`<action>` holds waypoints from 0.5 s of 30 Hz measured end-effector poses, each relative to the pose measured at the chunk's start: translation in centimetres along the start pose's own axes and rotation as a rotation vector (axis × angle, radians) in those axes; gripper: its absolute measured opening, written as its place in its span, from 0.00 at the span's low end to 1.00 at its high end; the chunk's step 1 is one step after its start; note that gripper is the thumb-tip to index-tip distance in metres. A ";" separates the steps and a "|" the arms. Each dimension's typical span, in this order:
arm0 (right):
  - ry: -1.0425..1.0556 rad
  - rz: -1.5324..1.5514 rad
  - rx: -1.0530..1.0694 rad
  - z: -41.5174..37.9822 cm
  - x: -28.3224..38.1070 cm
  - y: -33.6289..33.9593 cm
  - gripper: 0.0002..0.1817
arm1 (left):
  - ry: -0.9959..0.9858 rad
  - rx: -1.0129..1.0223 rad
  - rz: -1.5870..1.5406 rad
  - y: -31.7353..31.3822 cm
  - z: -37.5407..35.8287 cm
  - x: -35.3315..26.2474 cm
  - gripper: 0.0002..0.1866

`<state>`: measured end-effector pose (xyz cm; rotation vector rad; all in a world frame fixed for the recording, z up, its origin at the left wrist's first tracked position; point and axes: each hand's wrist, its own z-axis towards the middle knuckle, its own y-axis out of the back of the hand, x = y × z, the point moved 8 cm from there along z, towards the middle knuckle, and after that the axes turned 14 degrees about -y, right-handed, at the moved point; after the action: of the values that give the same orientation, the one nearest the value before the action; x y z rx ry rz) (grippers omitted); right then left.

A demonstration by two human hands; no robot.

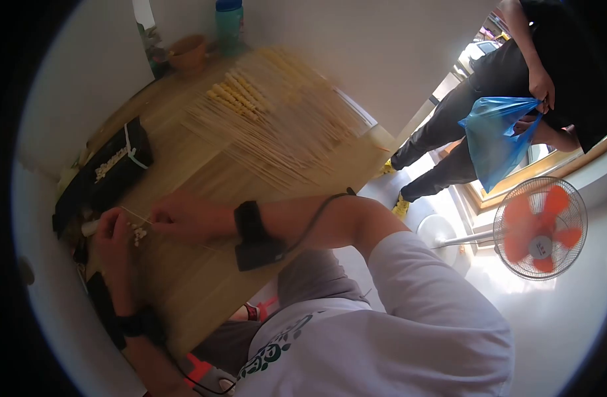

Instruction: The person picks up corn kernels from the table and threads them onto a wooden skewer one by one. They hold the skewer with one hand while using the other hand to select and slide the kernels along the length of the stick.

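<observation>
A thin wooden skewer [137,214] runs between my two hands over the wooden table. My right hand [184,215] pinches one end of it. At the other end my left hand [114,237] has its fingers bent together; what lies between them is hidden. Several small pale pieces [138,233] show right beside the left fingers, too small to name. Farther up the table lie many loose bare skewers [270,149] and a row of skewers loaded with yellowish pieces [241,96].
A black container [121,155] with pale pieces stands at the table's left side. Behind are a clay pot [188,53] and a teal bottle [230,26]. On the right, a person holds a blue plastic bag [502,135] near a fan [540,228].
</observation>
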<state>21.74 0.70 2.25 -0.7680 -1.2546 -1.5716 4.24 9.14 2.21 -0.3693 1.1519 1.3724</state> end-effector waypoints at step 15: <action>-0.061 0.139 0.136 -0.9 1.7 -0.1 0.13 | -0.087 -0.057 0.139 2.1 0.1 -0.9 0.14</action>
<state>21.07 -0.64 3.50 -0.8036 -1.3090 -1.3459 2.60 9.21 3.81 -0.2712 1.0851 1.5305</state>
